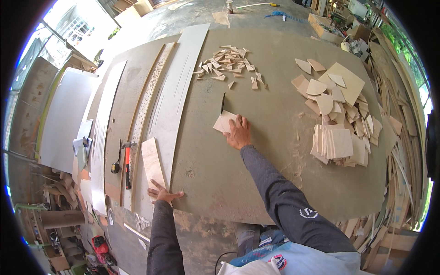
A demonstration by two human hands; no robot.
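Observation:
My right hand (239,132) grips a small, flat, pale wood piece (224,121) near the middle of the tabletop, its fingers bent over the near right edge. At the far corner of that piece stands a thin, dark, blade-like strip (223,103), rising from the table. My left hand (164,195) lies with fingers spread at the near end of a narrow light board (153,158), touching it. The board rests on a long pale metal-looking strip (176,91). Many small wood offcuts (231,59) lie in a loose heap farther away.
At the right, rounded and square wood pieces (333,142) are piled on the brown tabletop (270,183). A hammer (128,165) and a tape measure (115,167) lie left of the board. Stacked wood strips (403,137) line the right side.

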